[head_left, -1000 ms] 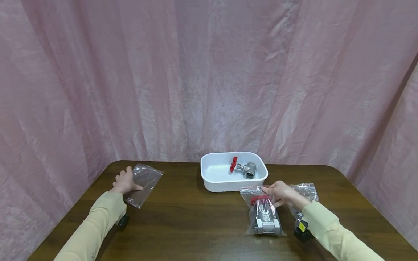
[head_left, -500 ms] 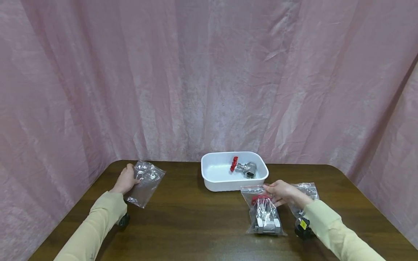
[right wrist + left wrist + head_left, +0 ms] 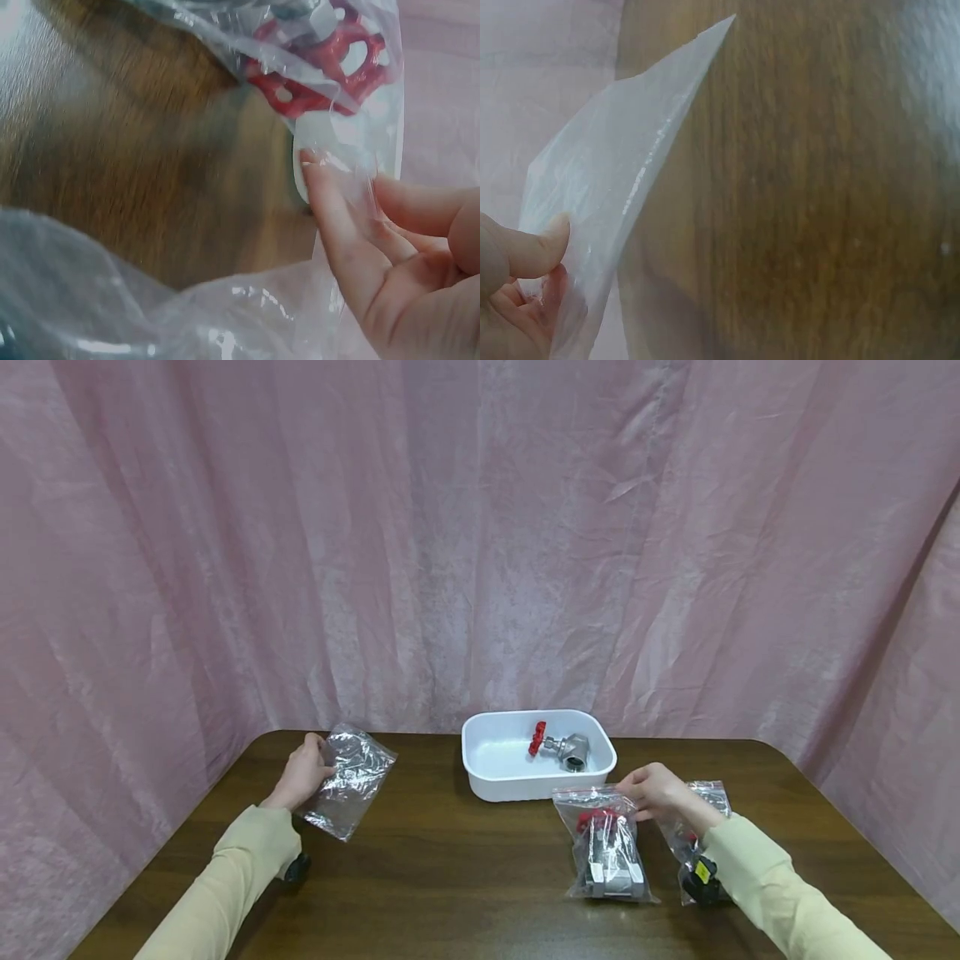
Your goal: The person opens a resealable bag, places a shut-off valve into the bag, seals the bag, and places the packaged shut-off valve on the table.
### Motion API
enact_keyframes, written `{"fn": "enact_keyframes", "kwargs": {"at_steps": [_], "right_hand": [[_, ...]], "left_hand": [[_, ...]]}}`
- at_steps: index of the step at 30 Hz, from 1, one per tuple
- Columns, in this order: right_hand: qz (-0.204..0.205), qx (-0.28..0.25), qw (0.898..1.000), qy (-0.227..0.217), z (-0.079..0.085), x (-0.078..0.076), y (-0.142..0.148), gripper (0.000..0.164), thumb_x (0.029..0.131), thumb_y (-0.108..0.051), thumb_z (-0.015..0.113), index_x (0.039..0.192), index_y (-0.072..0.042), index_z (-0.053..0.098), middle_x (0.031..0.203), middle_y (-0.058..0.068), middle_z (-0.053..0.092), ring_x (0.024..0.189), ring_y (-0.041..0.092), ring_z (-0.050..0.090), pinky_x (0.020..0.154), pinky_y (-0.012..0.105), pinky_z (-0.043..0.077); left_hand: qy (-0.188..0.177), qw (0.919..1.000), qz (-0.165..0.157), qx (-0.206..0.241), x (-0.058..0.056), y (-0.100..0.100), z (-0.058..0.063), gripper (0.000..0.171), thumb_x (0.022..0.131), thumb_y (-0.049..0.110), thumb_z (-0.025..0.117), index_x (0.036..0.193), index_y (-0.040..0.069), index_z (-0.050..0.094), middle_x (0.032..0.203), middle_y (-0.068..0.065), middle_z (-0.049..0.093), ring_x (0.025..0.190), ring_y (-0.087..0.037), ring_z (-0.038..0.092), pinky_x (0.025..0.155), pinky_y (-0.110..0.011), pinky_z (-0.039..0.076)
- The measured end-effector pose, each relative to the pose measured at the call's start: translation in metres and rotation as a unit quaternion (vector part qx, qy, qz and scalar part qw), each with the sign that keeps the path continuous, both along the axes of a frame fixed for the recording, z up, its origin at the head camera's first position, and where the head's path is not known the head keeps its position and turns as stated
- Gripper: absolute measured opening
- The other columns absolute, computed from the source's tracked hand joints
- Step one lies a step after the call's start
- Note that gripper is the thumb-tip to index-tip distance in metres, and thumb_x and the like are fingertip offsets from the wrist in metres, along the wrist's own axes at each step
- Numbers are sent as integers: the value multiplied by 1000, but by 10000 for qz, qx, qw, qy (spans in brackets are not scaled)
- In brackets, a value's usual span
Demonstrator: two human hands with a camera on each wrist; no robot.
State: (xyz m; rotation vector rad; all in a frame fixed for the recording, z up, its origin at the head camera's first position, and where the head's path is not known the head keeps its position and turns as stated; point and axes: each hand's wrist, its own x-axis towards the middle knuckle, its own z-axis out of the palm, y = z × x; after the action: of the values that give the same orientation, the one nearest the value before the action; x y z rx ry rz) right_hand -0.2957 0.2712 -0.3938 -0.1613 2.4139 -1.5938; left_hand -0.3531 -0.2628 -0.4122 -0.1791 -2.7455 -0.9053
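Observation:
My left hand (image 3: pixel 298 774) pinches a clear, flat plastic zip bag (image 3: pixel 351 783) at the table's far left. In the left wrist view the thumb (image 3: pixel 544 247) lies over the film, with curled fingers behind it. At the right, my right hand (image 3: pixel 662 793) pinches the upper right corner of another zip bag (image 3: pixel 564 810). Inside that bag is a grey metal valve (image 3: pixel 615 870) with a red handwheel (image 3: pixel 330 67). A further zip bag (image 3: pixel 712 795) lies partly hidden under my right wrist, with something red inside.
A white tray (image 3: pixel 495 788) stands at the back middle of the wooden table (image 3: pixel 435 877). In it lies a metal valve (image 3: pixel 573 750) with a red handwheel. A pink curtain (image 3: pixel 450 543) hangs behind the table's far edge.
My left hand has drawn the flat zip bag slightly to the right, its fingers now gathered on it. My right hand has shifted slightly right along the valve bag's top edge; that bag stays put.

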Motion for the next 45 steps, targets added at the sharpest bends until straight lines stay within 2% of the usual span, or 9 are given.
{"fn": "enact_keyframes", "kwargs": {"at_steps": [5, 9, 14, 19, 23, 32, 36, 40, 45], "right_hand": [[-578, 280, 9969, 456, 10, 4, -3, 12, 84, 11, 54, 89, 22, 54, 70, 15, 60, 56, 15, 57, 53, 30, 51], [-752, 204, 9953, 572, 10, 1, 0, 13, 82, 14, 54, 90, 24, 51, 70, 16, 61, 56, 14, 57, 54, 28, 51], [-937, 145, 9939, 563, 13, 0, 1, 13, 81, 15, 54, 91, 24, 52, 71, 18, 61, 58, 15, 58, 56, 29, 51], [-962, 38, 9941, 500, 16, 2, 2, 14, 84, 15, 51, 95, 24, 51, 73, 20, 61, 61, 19, 61, 60, 35, 51], [-974, -80, 9936, 568, 17, 3, 3, 15, 85, 13, 51, 95, 24, 51, 74, 21, 62, 62, 20, 62, 60, 34, 52], [-976, -217, 9916, 823, 26, 5, 7, 17, 87, 10, 50, 97, 24, 49, 77, 24, 62, 66, 25, 63, 61, 34, 51], [-978, -212, 9902, 977, 29, 4, 8, 20, 88, 8, 50, 99, 24, 49, 79, 23, 62, 68, 26, 64, 62, 35, 51], [-915, -275, 9890, 1127, 33, 4, 5, 19, 88, 7, 50, 100, 22, 49, 82, 24, 62, 68, 21, 63, 64, 36, 51], [-866, -321, 9882, 1220, 39, 6, -2, 19, 89, 6, 50, 100, 21, 50, 85, 26, 62, 66, 16, 63, 65, 36, 51]], "left_hand": [[25, 9999, -2, 142, -1, 5, 3, 43, 79, -4, 65, 109, -9, 34, 72, -11, 47, 67, -26, 48, 64, -42, 40], [204, 9995, -98, 223, 1, 12, 7, 42, 79, -5, 65, 108, -8, 36, 72, -11, 48, 69, -27, 48, 64, -42, 40], [622, 9975, -299, 162, 5, 21, 12, 40, 76, -7, 67, 104, -7, 38, 70, -9, 48, 68, -27, 48, 63, -42, 39], [959, 9939, -502, 211, 10, 32, 19, 39, 75, -7, 68, 104, -8, 41, 68, -6, 48, 68, -26, 47, 65, -42, 39], [1145, 9911, -594, 322, 14, 40, 25, 39, 75, -7, 69, 103, -7, 42, 64, -5, 48, 63, -23, 45, 63, -40, 38], [1187, 9908, -494, 426, 19, 50, 44, 41, 77, -4, 68, 109, -6, 42, 69, -6, 50, 57, -18, 44, 59, -36, 38], [1407, 9867, -578, 569, 23, 60, 53, 42, 76, -6, 68, 108, -6, 43, 70, -7, 50, 56, -18, 46, 57, -34, 38], [1588, 9828, -679, 652, 29, 72, 62, 42, 74, -7, 69, 107, -5, 44, 71, -7, 50, 56, -17, 47, 55, -32, 39], [1623, 9817, -776, 630, 36, 87, 68, 42, 74, -6, 70, 108, -4, 45, 77, -8, 48, 59, -17, 47, 55, -31, 39]]}}
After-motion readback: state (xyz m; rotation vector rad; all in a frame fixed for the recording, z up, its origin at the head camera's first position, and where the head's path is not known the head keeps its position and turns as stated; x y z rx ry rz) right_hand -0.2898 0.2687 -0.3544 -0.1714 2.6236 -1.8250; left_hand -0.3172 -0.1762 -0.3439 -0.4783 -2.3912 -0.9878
